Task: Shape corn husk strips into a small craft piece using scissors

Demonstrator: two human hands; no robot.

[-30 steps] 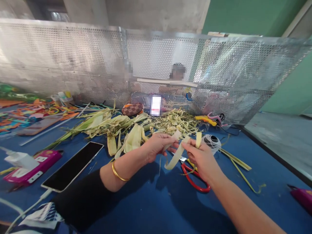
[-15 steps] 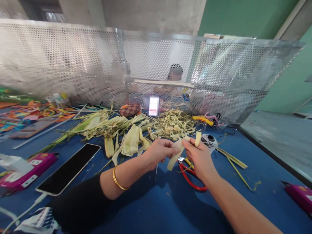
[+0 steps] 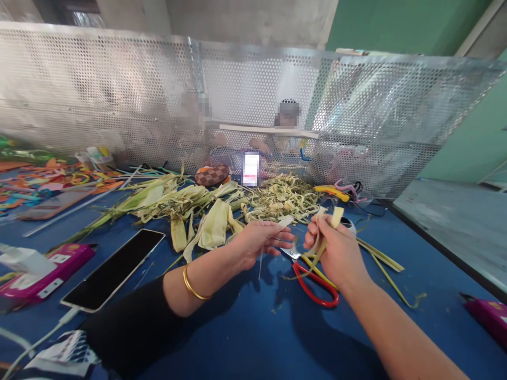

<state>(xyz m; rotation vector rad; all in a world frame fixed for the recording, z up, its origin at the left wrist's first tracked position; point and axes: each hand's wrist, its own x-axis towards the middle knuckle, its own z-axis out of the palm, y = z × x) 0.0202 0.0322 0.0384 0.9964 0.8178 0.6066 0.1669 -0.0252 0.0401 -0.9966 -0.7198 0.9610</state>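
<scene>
In the middle of the view my left hand (image 3: 261, 244), a gold bangle on its wrist, pinches a pale corn husk piece (image 3: 285, 220) by the fingertips, its lower fingers loosely bent. A thin thread-like strand hangs below that hand. To the right, my right hand (image 3: 336, 245) is closed around pale green corn husk strips (image 3: 317, 254), whose ends stick out above and below the fingers. Scissors (image 3: 319, 295) with red handles lie on the blue table under my right hand. A spool of white string (image 3: 348, 224) is partly hidden behind it.
Wide corn husks (image 3: 214, 224) lie beyond my left hand, beside a heap of thin husk shreds (image 3: 283, 198). A phone (image 3: 114, 269) and a purple power strip (image 3: 45, 272) are at left. A perforated metal screen (image 3: 253, 79) stands behind, with people beyond it.
My hands have moved apart, the right one going rightward with husk strips. The strip earlier stretched between both hands no longer spans them. My left fingers have loosened and straightened somewhat.
</scene>
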